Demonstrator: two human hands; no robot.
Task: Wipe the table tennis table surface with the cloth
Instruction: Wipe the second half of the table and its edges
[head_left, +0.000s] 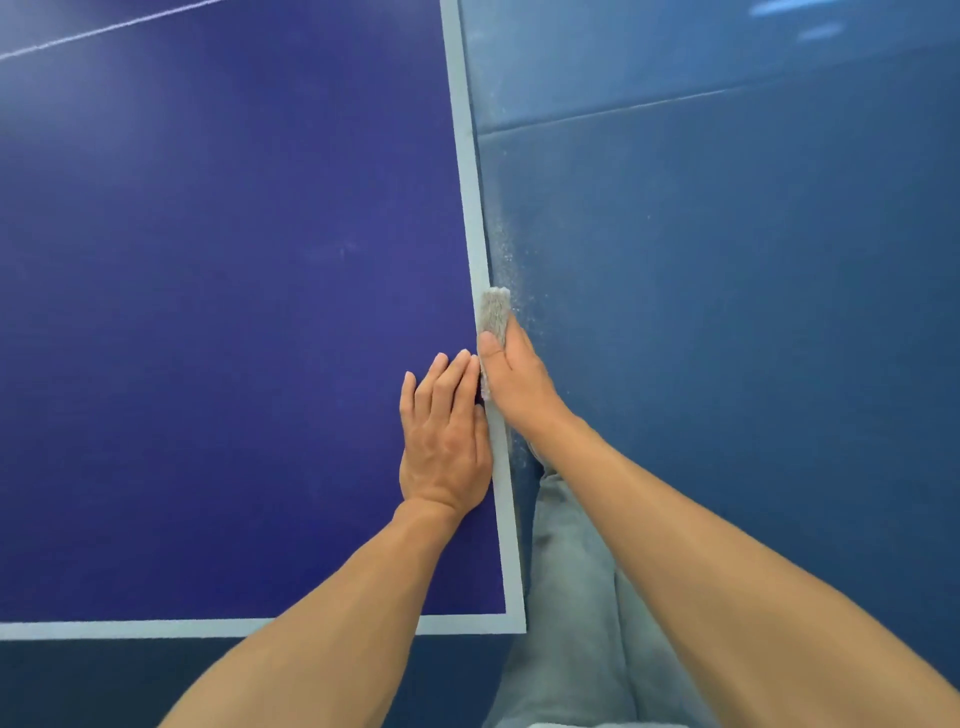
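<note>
The dark blue table tennis table (218, 291) fills the left of the head view, with a pale border line along its right and near edges. My right hand (514, 379) grips a folded grey cloth (494, 312) and presses it against the table's right side edge, thumb on top. My left hand (447, 441) lies flat on the table surface just inside that edge, fingers together and pointing away from me, holding nothing.
The table's near right corner (517, 626) lies close to my body. A blue floor (727, 312) with a faint seam and pale dust specks runs along the right side. My leg in light grey trousers (571, 597) stands beside the corner.
</note>
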